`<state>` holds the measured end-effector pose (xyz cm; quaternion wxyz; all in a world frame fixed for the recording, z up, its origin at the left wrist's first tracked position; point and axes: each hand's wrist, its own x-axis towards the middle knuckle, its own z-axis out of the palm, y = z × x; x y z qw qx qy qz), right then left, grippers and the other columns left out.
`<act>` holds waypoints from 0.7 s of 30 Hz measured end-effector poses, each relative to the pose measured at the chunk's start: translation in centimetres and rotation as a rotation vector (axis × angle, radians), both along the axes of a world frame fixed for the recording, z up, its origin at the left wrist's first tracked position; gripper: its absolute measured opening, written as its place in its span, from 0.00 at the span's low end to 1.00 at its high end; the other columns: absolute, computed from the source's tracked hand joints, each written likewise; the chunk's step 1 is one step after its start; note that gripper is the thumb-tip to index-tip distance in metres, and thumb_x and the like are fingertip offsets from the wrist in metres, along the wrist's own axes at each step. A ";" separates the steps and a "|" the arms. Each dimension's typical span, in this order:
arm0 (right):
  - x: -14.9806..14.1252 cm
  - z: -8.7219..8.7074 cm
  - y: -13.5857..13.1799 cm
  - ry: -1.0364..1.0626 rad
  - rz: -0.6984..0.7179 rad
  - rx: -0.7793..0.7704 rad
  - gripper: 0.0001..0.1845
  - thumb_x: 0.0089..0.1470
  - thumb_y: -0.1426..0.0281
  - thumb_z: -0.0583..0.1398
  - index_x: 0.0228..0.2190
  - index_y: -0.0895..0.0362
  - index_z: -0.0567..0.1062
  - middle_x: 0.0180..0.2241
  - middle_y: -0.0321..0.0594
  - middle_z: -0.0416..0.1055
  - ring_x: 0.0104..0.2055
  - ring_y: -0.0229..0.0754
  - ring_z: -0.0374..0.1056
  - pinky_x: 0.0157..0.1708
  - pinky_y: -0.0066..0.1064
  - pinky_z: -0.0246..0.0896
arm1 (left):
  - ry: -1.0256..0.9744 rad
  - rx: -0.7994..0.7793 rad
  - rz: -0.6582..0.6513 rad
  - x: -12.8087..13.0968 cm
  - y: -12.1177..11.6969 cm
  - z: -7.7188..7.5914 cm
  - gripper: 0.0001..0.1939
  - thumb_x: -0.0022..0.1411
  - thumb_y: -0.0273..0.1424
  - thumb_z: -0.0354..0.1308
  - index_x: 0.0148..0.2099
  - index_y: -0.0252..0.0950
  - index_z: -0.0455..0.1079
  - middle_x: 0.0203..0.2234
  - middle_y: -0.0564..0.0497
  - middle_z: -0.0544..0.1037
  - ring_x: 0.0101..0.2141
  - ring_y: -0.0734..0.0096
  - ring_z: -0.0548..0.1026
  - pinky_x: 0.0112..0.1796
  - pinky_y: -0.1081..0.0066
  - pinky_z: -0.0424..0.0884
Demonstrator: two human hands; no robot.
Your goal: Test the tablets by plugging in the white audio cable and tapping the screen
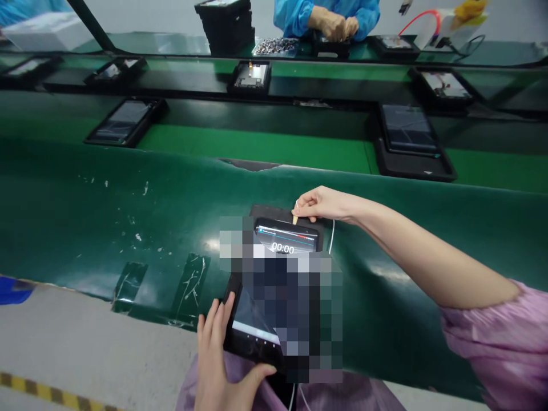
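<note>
A tablet (283, 237) with a lit screen reading 00:00 lies tilted over a black foam tray (269, 211) at the bench's near edge. A pixelated patch covers its middle. My left hand (226, 354) grips the tablet's lower corner, fingers along the left side and thumb at the bottom edge. At the top edge, my right hand (314, 204) is closed in a pinch on a small yellowish plug (295, 218). A thin white cable (333, 237) runs from that hand downward. Whether the plug sits inside the tablet, I cannot tell.
Beyond the green bench mat (171, 194) runs a green conveyor (257, 145) carrying black trays, including a tablet (409, 128) at right and another tablet (124, 120) at left. Across it, a co-worker's hands (334, 24) work near a tray stack (225, 25).
</note>
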<state>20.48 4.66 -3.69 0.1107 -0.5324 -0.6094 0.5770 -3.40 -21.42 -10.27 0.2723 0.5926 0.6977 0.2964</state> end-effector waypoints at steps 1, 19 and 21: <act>0.0 0.1 0.0 0.005 -0.001 0.001 0.23 0.30 0.52 0.72 0.18 0.57 0.75 0.26 0.37 0.72 0.24 0.34 0.55 0.29 0.30 0.51 | 0.009 -0.006 0.009 0.1 0.1 0.2 0.54 0.52 0.25 0.64 0.72 0.47 0.36 0.66 0.41 0.58 0.67 0.38 0.47 0.61 0.29 0.43; 1.3 -0.1 -24.0 0.045 0.085 0.439 0.10 0.68 0.67 0.55 0.37 0.51 0.76 0.29 0.34 0.73 0.27 0.35 0.70 0.24 0.23 0.66 | 0.043 0.145 -0.374 -2.4 4.0 1.8 0.37 0.67 0.42 0.55 0.71 0.50 0.39 0.64 0.41 0.64 0.64 0.47 0.61 0.62 0.33 0.39; 0.5 -2.0 -27.4 0.004 0.074 0.453 0.11 0.69 0.65 0.54 0.41 0.53 0.76 0.29 0.35 0.74 0.26 0.35 0.71 0.22 0.23 0.67 | -0.011 0.128 -0.380 -2.2 4.6 1.9 0.35 0.69 0.39 0.54 0.71 0.53 0.40 0.65 0.44 0.62 0.65 0.50 0.59 0.63 0.35 0.36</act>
